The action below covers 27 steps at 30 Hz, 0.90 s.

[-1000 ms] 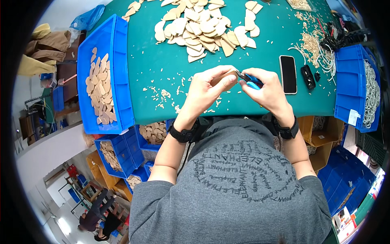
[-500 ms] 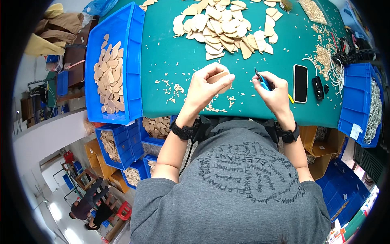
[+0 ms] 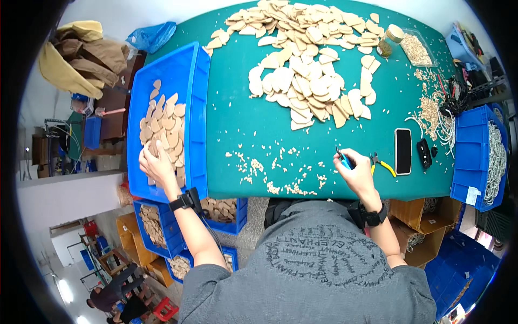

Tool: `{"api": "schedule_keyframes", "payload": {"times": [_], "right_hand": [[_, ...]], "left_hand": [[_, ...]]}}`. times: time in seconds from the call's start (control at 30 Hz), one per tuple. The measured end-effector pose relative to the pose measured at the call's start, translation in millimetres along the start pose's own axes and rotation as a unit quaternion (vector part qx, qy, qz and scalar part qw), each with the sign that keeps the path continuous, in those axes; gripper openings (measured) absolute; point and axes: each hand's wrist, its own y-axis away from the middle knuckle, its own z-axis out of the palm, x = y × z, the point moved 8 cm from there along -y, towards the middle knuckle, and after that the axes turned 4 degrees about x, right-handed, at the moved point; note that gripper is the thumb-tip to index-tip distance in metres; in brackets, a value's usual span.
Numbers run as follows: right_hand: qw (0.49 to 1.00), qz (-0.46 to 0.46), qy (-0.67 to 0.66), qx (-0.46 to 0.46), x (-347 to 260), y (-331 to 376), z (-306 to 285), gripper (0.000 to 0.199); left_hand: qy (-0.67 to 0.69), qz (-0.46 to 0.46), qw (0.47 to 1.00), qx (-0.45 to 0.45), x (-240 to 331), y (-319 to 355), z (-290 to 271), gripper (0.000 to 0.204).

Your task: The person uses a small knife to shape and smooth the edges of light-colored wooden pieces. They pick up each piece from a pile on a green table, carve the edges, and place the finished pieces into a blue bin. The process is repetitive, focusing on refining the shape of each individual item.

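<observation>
My left hand (image 3: 156, 164) reaches into the long blue bin (image 3: 198, 119) at the left, just over the flat, rounded wooden pieces (image 3: 171, 124) heaped there. Its fingertips are closed on one brownish wooden piece (image 3: 155, 148). Above the table front, my right hand (image 3: 356, 175) is closed around a slim blue-handled tool (image 3: 345, 160) with a thin dark tip; its exact kind is unclear. Beside that hand lie pliers with yellow handles (image 3: 385, 167). Small wooden pegs (image 3: 253, 167) are strewn over the green tabletop (image 3: 232, 108) between my hands.
A large pile of pale wooden pieces (image 3: 307, 75) covers the far middle. To the right are a phone (image 3: 402, 151), a small black device (image 3: 423, 154), a lidded jar (image 3: 389, 42), a peg tray (image 3: 416, 49) and a blue bin of cords (image 3: 475, 156). More bins stand below the table edge.
My left hand has moved left from over the table into the blue bin, taking the wooden piece along. The right hand keeps the blue tool. The view has shifted, showing more of the table's far side.
</observation>
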Motion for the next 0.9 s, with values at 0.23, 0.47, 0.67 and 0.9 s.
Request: {"api": "schedule_keyframes", "payload": {"times": [0.23,0.47,0.67,0.9], "right_hand": [[0.998,0.058,0.001,0.012,33.5,-40.1,8.2,0.029],[0.976,0.173,-0.005,0.13,115.4,-113.5,-31.6,0.043],[0.951,0.123,0.185,0.216,202.7,-187.1,-53.0,0.059],[0.971,0.107,0.192,0.096,148.9,-265.1,-2.4,0.058]], "left_hand": [[0.285,0.026,0.921,-0.264,151.6,38.3,143.1,0.045],[0.248,0.011,0.851,-0.463,278.0,85.7,277.2,0.091],[0.207,0.045,0.847,-0.487,352.7,76.9,279.0,0.097],[0.294,0.11,0.829,-0.463,420.1,74.2,293.1,0.077]]}}
